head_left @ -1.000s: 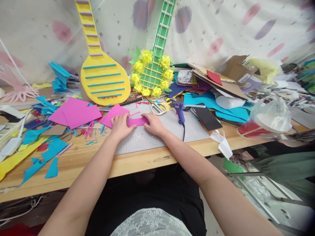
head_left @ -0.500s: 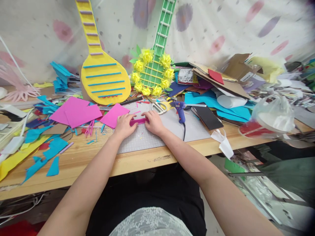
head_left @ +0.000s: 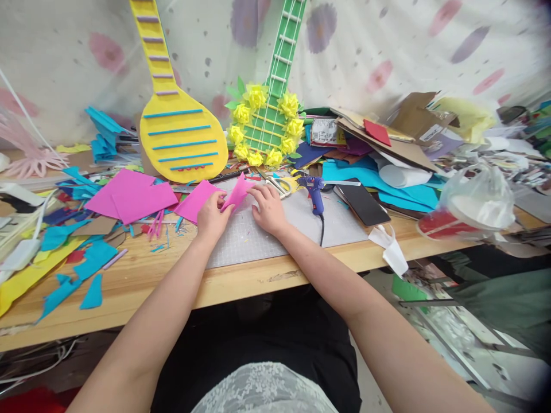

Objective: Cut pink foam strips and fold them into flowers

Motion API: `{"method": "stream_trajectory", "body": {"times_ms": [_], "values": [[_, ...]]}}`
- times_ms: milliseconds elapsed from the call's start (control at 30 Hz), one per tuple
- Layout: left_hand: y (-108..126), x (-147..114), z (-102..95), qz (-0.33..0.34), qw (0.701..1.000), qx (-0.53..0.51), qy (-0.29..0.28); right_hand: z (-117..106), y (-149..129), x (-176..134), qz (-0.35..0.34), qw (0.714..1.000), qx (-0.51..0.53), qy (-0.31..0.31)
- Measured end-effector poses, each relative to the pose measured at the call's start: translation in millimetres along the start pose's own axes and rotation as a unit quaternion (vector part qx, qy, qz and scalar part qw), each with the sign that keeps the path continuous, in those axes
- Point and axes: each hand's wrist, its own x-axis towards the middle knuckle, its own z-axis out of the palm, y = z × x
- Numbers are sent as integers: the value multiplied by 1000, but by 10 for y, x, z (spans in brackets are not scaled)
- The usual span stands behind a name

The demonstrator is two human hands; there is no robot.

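Observation:
My left hand (head_left: 212, 218) pinches a piece of bright pink sheet (head_left: 236, 193), foam or thick paper, between thumb and fingers. The piece is creased and stands up off the grey cutting mat (head_left: 241, 244). Just right of it, my right hand (head_left: 269, 209) has its fingers apart and curved, with the fingertips near the pink edge; I cannot tell if they touch. Another flat pink sheet (head_left: 193, 201) lies partly behind my left hand. Scissors (head_left: 282, 186) with pale handles and a purple glue gun (head_left: 314, 195) lie beyond my right hand.
Behind stand a yellow paper instrument (head_left: 183, 135) and a green one (head_left: 262, 129) with yellow flowers. Pink sheets (head_left: 138, 198) and blue scraps (head_left: 97, 258) lie left. A phone (head_left: 362, 203), a red cup in a plastic bag (head_left: 451, 221) and piled cardboard (head_left: 413, 123) are at right.
The pink piece, earlier held low and folded between both hands, now stands opened up in my left hand. My right fingers have spread and drawn off it slightly.

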Motion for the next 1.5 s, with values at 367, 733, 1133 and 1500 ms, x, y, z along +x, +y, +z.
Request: {"method": "stream_trajectory", "body": {"times_ms": [367,733,1133,1500], "values": [[30,-9,106,34,995,-86,-45,79,5,77,-38,997,-29,-56],[-4,-19,55,12,999,32,-11,119,101,83,-44,996,50,-58],[-34,-25,4,119,987,111,3,16,100,226,-51,967,161,-191],[-4,-112,-19,88,983,144,-66,144,36,153,29,988,100,-113]]}}
